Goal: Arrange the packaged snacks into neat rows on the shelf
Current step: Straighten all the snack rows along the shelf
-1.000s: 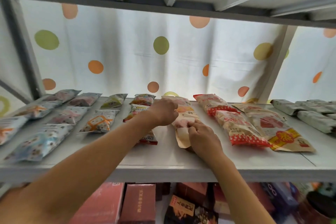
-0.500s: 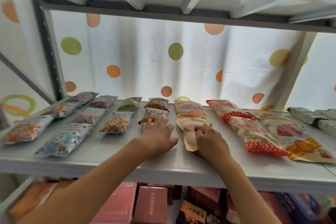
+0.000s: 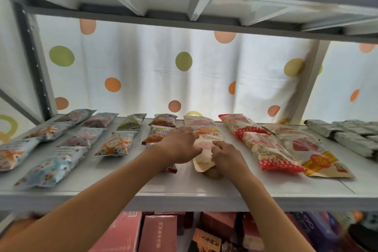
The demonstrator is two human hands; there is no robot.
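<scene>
A front tan snack packet (image 3: 203, 154) with a pink picture lies on the white shelf (image 3: 184, 187), in line with a back tan packet (image 3: 199, 124). My left hand (image 3: 180, 146) rests on the front packet's left edge with its fingers stretched over it. It also covers part of a red-orange packet (image 3: 157, 135) in the neighbouring column. My right hand (image 3: 227, 156) grips the front tan packet's right side, fingers curled on top and thumb tucked under its near end.
Blue-white packets (image 3: 51, 166) and orange-cross packets (image 3: 114, 145) lie in columns on the left. Red-white packets (image 3: 272, 154), a tan-and-yellow packet (image 3: 319, 159) and grey-green packets (image 3: 356, 139) lie to the right. The upper shelf (image 3: 194, 6) hangs low overhead. Boxes (image 3: 157, 233) fill the shelf below.
My left hand has moved right from the bare shelf by the red-orange column onto the tan packet's left edge. My right hand stays on the packet.
</scene>
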